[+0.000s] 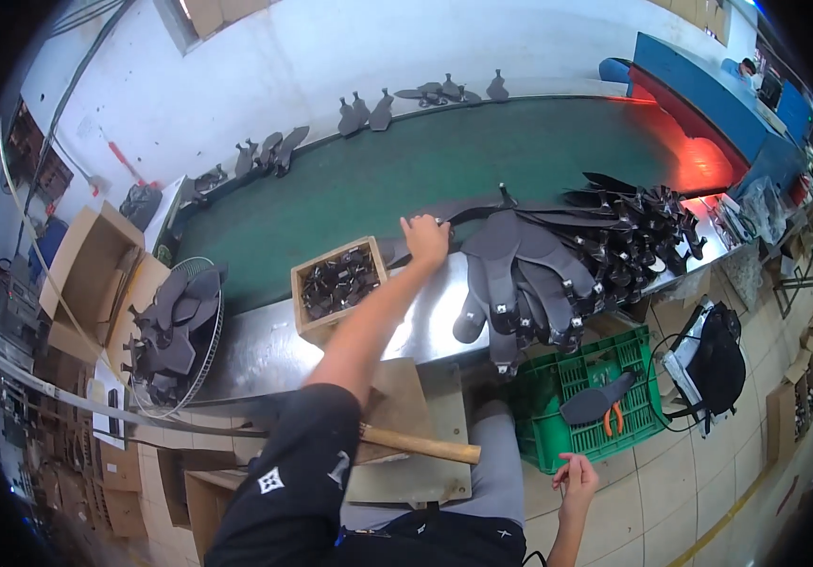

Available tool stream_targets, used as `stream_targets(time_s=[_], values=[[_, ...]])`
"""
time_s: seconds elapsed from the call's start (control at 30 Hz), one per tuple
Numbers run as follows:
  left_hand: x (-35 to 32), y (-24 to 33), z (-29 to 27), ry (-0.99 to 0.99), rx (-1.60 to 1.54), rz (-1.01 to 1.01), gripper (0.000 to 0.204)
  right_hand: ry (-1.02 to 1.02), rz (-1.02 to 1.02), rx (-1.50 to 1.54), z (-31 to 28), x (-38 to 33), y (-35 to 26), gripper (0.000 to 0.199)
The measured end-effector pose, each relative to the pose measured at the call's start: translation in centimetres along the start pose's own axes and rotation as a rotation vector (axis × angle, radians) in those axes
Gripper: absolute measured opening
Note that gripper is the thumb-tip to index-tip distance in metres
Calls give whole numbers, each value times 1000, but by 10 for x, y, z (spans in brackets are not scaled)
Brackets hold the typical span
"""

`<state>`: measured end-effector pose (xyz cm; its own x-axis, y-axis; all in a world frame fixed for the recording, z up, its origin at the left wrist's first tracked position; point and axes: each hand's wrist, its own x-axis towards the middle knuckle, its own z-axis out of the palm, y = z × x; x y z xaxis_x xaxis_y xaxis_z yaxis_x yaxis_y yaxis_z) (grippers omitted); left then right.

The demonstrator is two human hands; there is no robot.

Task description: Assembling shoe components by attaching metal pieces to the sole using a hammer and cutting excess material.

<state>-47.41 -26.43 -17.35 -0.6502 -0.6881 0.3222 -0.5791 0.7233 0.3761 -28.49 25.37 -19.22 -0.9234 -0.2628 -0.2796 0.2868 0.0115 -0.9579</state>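
Observation:
My left hand (425, 241) reaches over the steel bench to the edge of the green belt, its fingers closed on a dark grey shoe sole (392, 249) that is partly hidden beneath it. Close by on the left stands a wooden box (310, 326) of small black parts. Right of that hand, several grey soles with black heels (503, 250) lie overlapping and hang over the bench edge. My right hand (575, 480) hovers low at the right, fingers loosely bent and apart, with nothing in it. A wooden handle (423, 444) lies across the board by my lap; its other end is hidden by my sleeve.
A green crate (541, 455) at the right holds a sole and orange-handled pliers (614, 419). More soles fill a wire basket (220, 317) at the left, beside an open carton (80, 283). The green belt (520, 142) runs toward a red-glowing blue machine (709, 85).

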Motion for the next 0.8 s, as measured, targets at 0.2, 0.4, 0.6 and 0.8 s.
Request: stream_targets(time_s=[0.2, 0.4, 0.6, 0.8], values=[[36, 36, -27, 118, -453, -405, 41, 72, -12, 113, 15, 0, 4, 31], [51, -32, -127, -237, -1267, -483, 29, -173, -202, 87, 87, 19, -48, 30], [24, 7, -234, -333, -1921, 330, 36, -282, -773, -335, 156, -10, -85, 24], [-42, 51, -385, -480, -1391, 693, 15, -353, -1117, -1190, 183, -23, -89, 78]])
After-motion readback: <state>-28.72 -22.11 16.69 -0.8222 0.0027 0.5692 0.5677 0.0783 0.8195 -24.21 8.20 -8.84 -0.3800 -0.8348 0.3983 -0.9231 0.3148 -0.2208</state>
